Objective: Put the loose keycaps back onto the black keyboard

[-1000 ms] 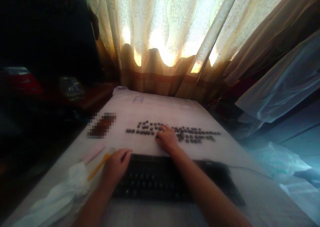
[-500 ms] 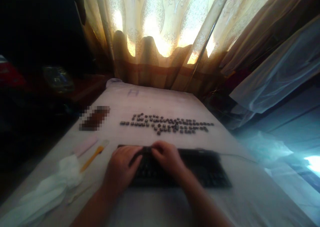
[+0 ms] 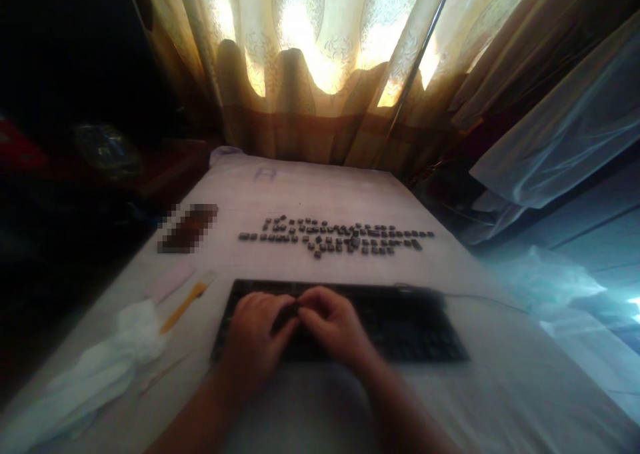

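Note:
A long black keyboard [image 3: 410, 327] lies crosswise in front of me, with a thin cable leaving its far right side. Over its left half, my left hand [image 3: 255, 331] is curled, thumb and index finger brought toward each other. My right hand [image 3: 335, 321] meets it there, fingertips pinched together. Between the fingertips of both hands is a small dark spot, too blurred to name. Beyond the keyboard, many small dark keycaps [image 3: 330, 246] are laid out in rough rows on the pale cloth-covered surface [image 3: 300, 187].
On the left lie a brush [image 3: 185, 307] with a yellow-orange handle, a pink flat piece [image 3: 170, 282], a crumpled white cloth [image 3: 100, 371] and a thin stick [image 3: 165, 373]. A pixelated brown item [image 3: 189, 229] is farther back. Curtains [image 3: 310, 121] hang behind the surface.
Both hands have come from the keyboard's far edge toward me, over its left half, fingertips still together. The view has shifted slightly.

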`<move>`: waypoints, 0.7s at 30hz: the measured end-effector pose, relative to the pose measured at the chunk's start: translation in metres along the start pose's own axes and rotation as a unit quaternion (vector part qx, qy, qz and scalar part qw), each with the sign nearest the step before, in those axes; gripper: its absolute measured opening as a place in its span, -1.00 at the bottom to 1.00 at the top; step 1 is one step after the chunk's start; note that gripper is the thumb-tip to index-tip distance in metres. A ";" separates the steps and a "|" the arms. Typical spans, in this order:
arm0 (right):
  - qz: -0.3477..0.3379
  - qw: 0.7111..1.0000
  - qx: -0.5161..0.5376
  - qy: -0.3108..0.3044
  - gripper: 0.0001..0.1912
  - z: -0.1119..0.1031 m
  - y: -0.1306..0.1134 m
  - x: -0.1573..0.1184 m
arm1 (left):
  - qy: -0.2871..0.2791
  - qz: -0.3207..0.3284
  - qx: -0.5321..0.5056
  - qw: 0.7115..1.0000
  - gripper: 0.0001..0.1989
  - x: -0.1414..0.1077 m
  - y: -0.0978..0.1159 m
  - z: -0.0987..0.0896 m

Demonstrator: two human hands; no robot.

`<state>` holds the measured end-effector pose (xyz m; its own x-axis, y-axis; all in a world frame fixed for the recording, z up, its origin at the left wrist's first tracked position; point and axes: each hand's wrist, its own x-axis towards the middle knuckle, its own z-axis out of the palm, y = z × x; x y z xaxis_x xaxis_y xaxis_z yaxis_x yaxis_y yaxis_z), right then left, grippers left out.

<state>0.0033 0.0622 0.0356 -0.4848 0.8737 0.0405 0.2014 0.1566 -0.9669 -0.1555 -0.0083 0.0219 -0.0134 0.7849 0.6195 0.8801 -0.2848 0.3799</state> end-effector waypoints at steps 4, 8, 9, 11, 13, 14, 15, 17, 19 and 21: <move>0.001 1.000 0.005 -0.001 -0.79 0.000 -0.001 -0.003 | 0.004 0.015 0.002 1.000 -0.81 0.001 0.002 -0.001; -0.031 0.999 -0.013 -0.013 -0.72 -0.006 0.001 -0.005 | -0.006 0.031 -0.014 0.999 -0.80 0.001 0.000 -0.002; -0.045 0.998 -0.026 -0.019 -0.73 -0.008 0.001 -0.005 | -0.012 0.030 -0.019 0.999 -0.79 0.001 0.000 -0.002; -0.082 0.994 -0.072 -0.029 -0.75 -0.013 0.001 -0.005 | -0.030 0.025 -0.024 0.999 -0.77 0.000 -0.002 -0.001; -0.131 0.981 -0.139 -0.034 -0.75 -0.017 -0.001 -0.005 | -0.049 0.020 -0.026 0.998 -0.75 -0.001 -0.003 0.000; -0.157 0.971 -0.174 -0.035 -0.75 -0.019 -0.002 -0.005 | -0.058 0.017 -0.027 0.998 -0.73 -0.001 -0.003 0.000; -0.182 0.961 -0.205 -0.033 -0.75 -0.020 -0.002 -0.005 | -0.065 0.013 -0.029 0.997 -0.72 -0.001 -0.003 0.000; -0.215 0.943 -0.253 -0.031 -0.77 -0.022 -0.004 -0.005 | -0.074 0.012 -0.034 0.997 -0.71 -0.001 -0.003 0.001; -0.229 0.932 -0.281 -0.026 -0.82 -0.023 -0.003 -0.004 | -0.075 0.013 -0.038 0.996 -0.71 -0.001 -0.004 0.001; -0.226 0.929 -0.293 -0.024 -0.86 -0.024 -0.002 -0.003 | -0.073 0.010 -0.040 0.996 -0.73 -0.001 -0.005 0.001</move>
<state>0.0251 0.0701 0.0437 -0.6670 0.6389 0.3833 0.3898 0.7377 -0.5512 -0.1592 -0.0076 0.0190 0.0790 0.8489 0.5226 0.8390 -0.3397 0.4250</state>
